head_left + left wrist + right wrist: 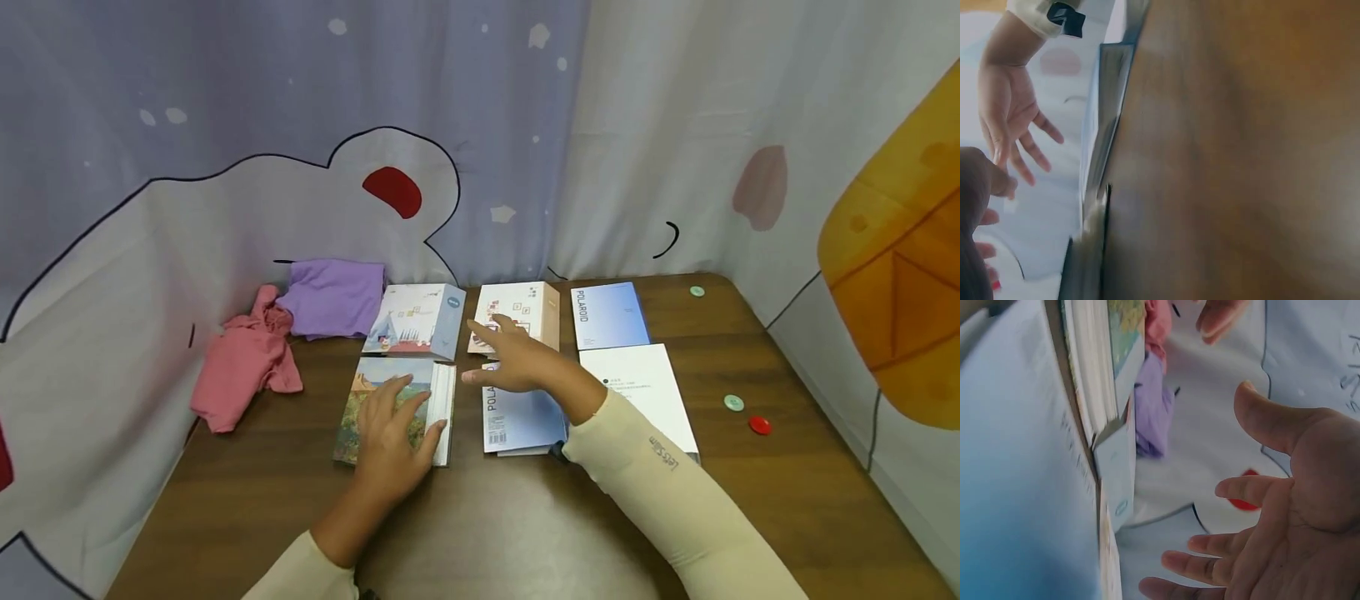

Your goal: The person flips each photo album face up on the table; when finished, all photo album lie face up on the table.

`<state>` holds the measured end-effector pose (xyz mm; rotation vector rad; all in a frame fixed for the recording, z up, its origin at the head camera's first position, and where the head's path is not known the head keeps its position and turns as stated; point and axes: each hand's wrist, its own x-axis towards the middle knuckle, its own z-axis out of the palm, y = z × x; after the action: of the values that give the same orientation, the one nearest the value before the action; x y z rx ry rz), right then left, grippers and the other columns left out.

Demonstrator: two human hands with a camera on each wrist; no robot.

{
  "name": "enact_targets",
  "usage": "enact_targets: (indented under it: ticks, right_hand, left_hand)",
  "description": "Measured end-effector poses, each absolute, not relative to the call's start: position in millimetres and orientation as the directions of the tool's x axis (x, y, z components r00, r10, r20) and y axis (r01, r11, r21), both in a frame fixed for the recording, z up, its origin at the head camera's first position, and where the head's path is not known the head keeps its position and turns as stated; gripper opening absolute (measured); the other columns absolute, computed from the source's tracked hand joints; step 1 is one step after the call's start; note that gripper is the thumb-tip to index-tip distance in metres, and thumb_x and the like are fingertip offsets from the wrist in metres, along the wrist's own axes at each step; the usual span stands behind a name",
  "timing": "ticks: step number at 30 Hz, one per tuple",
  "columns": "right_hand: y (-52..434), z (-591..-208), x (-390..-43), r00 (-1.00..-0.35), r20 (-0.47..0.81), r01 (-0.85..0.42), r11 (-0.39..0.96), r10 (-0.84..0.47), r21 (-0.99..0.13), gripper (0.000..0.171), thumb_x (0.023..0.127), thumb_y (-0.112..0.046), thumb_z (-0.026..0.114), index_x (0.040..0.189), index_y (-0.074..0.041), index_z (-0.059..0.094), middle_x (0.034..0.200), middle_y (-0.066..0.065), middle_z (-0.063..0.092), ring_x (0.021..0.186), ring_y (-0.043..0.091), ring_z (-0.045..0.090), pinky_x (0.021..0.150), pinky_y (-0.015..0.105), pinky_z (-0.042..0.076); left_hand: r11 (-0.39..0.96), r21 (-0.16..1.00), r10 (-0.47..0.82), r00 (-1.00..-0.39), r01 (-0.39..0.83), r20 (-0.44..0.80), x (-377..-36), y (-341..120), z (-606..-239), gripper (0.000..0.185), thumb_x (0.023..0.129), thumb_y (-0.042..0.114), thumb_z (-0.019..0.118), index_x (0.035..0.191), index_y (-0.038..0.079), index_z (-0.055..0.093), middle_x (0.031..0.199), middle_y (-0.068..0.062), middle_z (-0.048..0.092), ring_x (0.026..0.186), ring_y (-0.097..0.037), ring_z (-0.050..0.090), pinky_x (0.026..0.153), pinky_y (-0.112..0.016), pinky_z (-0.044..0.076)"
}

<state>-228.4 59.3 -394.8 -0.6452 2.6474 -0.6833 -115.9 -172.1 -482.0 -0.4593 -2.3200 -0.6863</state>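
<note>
My left hand [392,425] lies flat on a book with a painted landscape cover [375,392], fingers straight and thumb along its white page edge [442,408]. My right hand [501,354] hovers open with fingers spread, holding nothing, above a pale blue POLAROID book [521,417] and just in front of a white and tan book [525,307]. The right wrist view shows that open palm [1279,506] beside the painted book's pages [1091,369]. The left wrist view shows the right hand [1010,119] spread above the book edge [1100,144].
More books lie on the brown table [480,525]: a tent-picture one [416,321], a second blue POLAROID [609,315], a white one [645,387]. Pink cloth [243,362] and purple cloth [333,296] sit at the left. Small buttons [733,403] [760,425] lie right. Curtains enclose the table.
</note>
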Motion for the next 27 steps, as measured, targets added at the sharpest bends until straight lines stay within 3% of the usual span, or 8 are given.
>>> enact_targets:
  ticks: [8, 15, 17, 23, 27]
  right_hand:
    - [104, -408, -213, -0.87, -0.198, -0.281, 0.784, -0.451, -0.553, 0.092, 0.102, -0.054, 0.073, 0.176, -0.022, 0.027, 0.181, 0.027, 0.016, 0.164, 0.055, 0.026, 0.123, 0.077, 0.036]
    - [130, -417, -202, -0.876, -0.189, -0.269, 0.775, -0.444, -0.572, 0.092, 0.102, -0.052, 0.073, 0.175, -0.017, 0.029, 0.178, 0.032, 0.017, 0.162, 0.058, 0.029, 0.122, 0.077, 0.036]
    - [136, -419, -200, -0.879, -0.18, -0.267, 0.766, -0.443, -0.584, 0.091, 0.102, -0.052, 0.074, 0.175, -0.017, 0.029, 0.178, 0.033, 0.018, 0.161, 0.058, 0.031, 0.123, 0.077, 0.037]
    - [150, -430, -197, -0.877, -0.135, -0.3, 0.745, -0.461, -0.595, 0.092, 0.103, -0.047, 0.076, 0.174, -0.012, 0.029, 0.174, 0.036, 0.025, 0.158, 0.059, 0.037, 0.122, 0.076, 0.038]
    - [156, -439, -197, -0.878, -0.106, -0.31, 0.724, -0.466, -0.616, 0.09, 0.103, -0.044, 0.076, 0.174, -0.012, 0.029, 0.174, 0.036, 0.027, 0.158, 0.059, 0.036, 0.123, 0.076, 0.037]
  left_hand:
    - [0.759, 0.446, 0.278, -0.855, 0.475, 0.438, -134, -130, -473, 0.06, 0.089, 0.032, 0.092, 0.138, 0.004, 0.071, 0.156, -0.029, 0.055, 0.144, -0.052, 0.054, 0.112, -0.075, 0.046]
    - [0.705, 0.572, 0.347, -0.907, 0.419, 0.237, -143, -107, -471, 0.077, 0.093, 0.041, 0.089, 0.153, 0.004, 0.059, 0.17, -0.031, 0.037, 0.156, -0.054, 0.041, 0.118, -0.075, 0.043]
    - [0.683, 0.599, 0.361, -0.906, 0.417, 0.22, -145, -101, -472, 0.08, 0.092, 0.043, 0.089, 0.155, 0.005, 0.057, 0.171, -0.032, 0.034, 0.157, -0.056, 0.039, 0.118, -0.076, 0.042]
    - [0.66, 0.614, 0.369, -0.899, 0.432, 0.235, -161, -85, -513, 0.092, 0.088, 0.072, 0.081, 0.158, 0.02, 0.055, 0.175, -0.024, 0.033, 0.157, -0.054, 0.038, 0.114, -0.077, 0.045]
    - [0.668, 0.59, 0.371, -0.89, 0.454, 0.264, -167, -73, -532, 0.094, 0.085, 0.073, 0.083, 0.159, 0.021, 0.055, 0.175, -0.022, 0.034, 0.158, -0.052, 0.038, 0.115, -0.078, 0.043]
